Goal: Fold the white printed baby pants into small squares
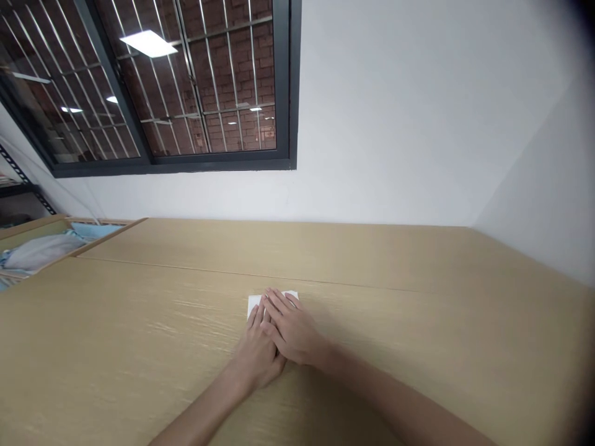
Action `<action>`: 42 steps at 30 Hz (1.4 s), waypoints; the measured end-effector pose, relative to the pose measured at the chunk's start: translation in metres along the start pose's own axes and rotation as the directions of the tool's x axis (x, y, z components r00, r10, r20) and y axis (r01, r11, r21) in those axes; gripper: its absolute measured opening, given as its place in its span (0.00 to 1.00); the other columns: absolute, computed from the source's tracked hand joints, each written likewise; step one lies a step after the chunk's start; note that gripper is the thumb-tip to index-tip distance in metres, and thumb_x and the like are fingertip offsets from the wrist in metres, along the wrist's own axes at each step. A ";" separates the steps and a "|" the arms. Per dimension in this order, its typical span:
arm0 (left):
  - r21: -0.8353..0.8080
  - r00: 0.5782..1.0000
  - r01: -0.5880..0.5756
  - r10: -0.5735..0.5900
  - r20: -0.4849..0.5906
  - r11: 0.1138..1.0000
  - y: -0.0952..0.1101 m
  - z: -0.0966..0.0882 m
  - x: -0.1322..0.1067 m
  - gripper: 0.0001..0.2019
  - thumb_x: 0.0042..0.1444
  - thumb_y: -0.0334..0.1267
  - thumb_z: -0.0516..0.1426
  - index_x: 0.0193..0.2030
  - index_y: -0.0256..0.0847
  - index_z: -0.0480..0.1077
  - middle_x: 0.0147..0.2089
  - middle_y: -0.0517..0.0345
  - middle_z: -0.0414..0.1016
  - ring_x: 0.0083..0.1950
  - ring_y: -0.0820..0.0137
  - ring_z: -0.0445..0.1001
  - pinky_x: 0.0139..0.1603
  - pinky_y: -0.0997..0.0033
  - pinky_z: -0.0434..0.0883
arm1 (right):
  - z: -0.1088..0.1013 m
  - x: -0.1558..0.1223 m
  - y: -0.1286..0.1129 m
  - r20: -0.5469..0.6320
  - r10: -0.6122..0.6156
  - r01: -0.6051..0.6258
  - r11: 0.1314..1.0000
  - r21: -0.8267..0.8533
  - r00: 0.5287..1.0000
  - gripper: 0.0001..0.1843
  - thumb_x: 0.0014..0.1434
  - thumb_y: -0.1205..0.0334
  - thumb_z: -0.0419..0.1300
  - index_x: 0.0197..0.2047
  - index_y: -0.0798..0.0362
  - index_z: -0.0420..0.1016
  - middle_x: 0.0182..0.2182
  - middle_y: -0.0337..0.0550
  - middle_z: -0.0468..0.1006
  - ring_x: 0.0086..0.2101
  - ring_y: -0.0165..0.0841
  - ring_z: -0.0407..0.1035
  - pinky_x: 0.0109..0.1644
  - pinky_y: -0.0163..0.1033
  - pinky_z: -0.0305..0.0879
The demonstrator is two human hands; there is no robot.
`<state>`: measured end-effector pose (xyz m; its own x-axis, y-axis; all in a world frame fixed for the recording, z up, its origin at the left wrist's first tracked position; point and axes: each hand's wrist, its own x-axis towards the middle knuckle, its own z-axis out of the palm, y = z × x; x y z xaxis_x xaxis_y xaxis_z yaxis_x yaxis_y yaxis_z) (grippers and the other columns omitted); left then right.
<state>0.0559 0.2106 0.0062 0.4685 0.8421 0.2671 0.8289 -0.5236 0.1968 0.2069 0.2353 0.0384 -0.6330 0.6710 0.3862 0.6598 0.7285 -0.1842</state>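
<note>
On the wood-grain tabletop (400,310), a small sheet of white paper (253,305) lies just short of the seam between the panels, mostly covered by my hands. My left hand (257,354) and right hand (294,328) sit together, touching, fingers spread flat on the sheet and not clamped on it. Well off to the left, a wooden tray (109,236) holds pale cloth (41,251), below a barred window (186,80).

A small white paper (273,301) lies flat on the pale wood counter (139,347), its straight top edge and one corner showing. The left hand (255,356) and right hand (292,328) rest on it, covering most of the sheet, so any folds are hidden.
</note>
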 end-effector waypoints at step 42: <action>-0.357 0.958 0.253 -0.284 -0.036 0.899 -0.017 -0.051 -0.007 0.23 0.65 0.40 0.50 0.66 0.38 0.58 0.53 0.42 0.76 0.54 0.50 0.75 0.54 0.47 0.70 | -0.014 0.062 0.061 0.032 0.622 -0.486 0.577 0.656 0.782 0.19 0.61 0.55 0.58 0.53 0.55 0.68 0.53 0.55 0.73 0.50 0.41 0.73 0.55 0.50 0.70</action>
<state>0.0232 0.2072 0.0494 0.2024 0.9510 0.2337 0.7549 -0.3035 0.5814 0.2137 0.3191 0.0641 -0.0972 0.9825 0.1586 0.4228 0.1850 -0.8871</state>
